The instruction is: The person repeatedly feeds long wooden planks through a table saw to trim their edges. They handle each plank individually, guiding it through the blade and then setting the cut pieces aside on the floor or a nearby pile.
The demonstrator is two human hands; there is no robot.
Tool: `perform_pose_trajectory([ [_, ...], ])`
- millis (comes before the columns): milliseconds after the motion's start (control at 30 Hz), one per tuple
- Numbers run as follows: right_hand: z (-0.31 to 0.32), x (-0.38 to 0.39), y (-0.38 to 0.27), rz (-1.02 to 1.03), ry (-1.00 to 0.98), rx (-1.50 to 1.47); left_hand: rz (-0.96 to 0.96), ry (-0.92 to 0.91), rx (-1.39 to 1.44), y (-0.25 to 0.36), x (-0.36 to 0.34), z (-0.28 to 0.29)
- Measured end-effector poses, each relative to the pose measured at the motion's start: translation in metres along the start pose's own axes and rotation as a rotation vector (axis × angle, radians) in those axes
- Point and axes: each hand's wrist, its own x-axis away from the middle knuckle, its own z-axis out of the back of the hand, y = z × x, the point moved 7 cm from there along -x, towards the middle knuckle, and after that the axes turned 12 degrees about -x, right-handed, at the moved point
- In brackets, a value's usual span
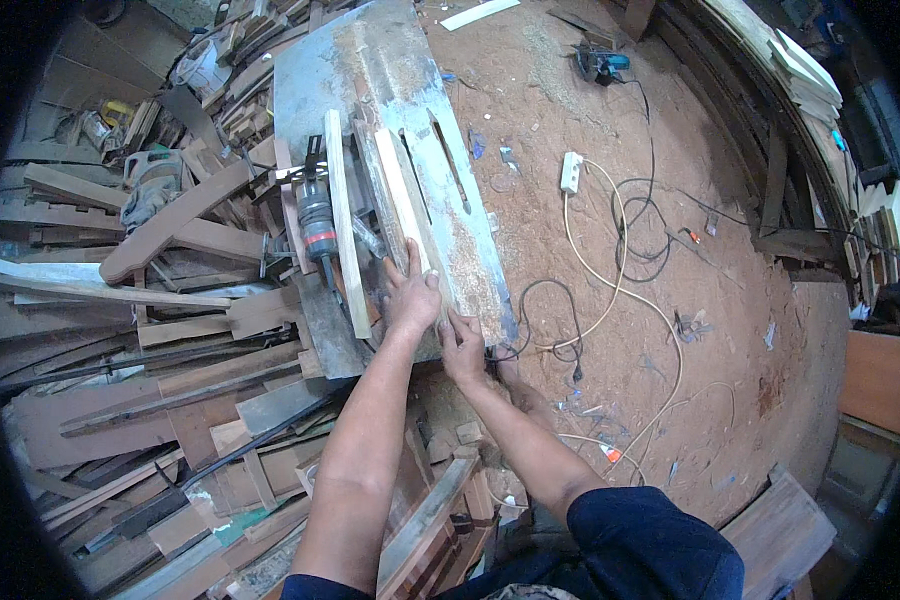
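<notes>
A long pale wooden strip lies lengthwise on a worn metal tabletop, beside a darker wooden rail. My left hand presses on the strip's near part, with fingers stretched forward along it and the thumb bent over its right side. Just behind and to the right, my right hand pinches the strip's near end. Left of my left hand, a second pale wooden bar lies roughly parallel. Further left rests a dark cylindrical power tool with a red band.
Wood offcuts are heaped along the left. On the dusty floor at right are a white power strip with a looping pale cord, dark cables and a teal power tool. Sawdust covers parts of the tabletop, which has a long slot.
</notes>
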Motion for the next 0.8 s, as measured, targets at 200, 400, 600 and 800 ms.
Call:
perform_pose_trajectory([
  [200,-0.008,-0.008,0.001,-0.046,-0.031,-0.049,0.009,0.031,-0.012,-0.005,-0.011,0.004],
  [400,-0.008,-0.02,-0.007,-0.013,-0.016,-0.027,0.005,-0.08,-0.069,0.003,-0.015,0.021],
  [600,-0.019,-0.028,-0.009,0.026,-0.013,-0.069,-0.002,-0.072,-0.103,-0.003,-0.028,0.026],
  [800,-0.02,-0.038,-0.006,0.052,-0.003,-0.087,-0.011,-0.104,-0.092,0.003,-0.037,0.035],
])
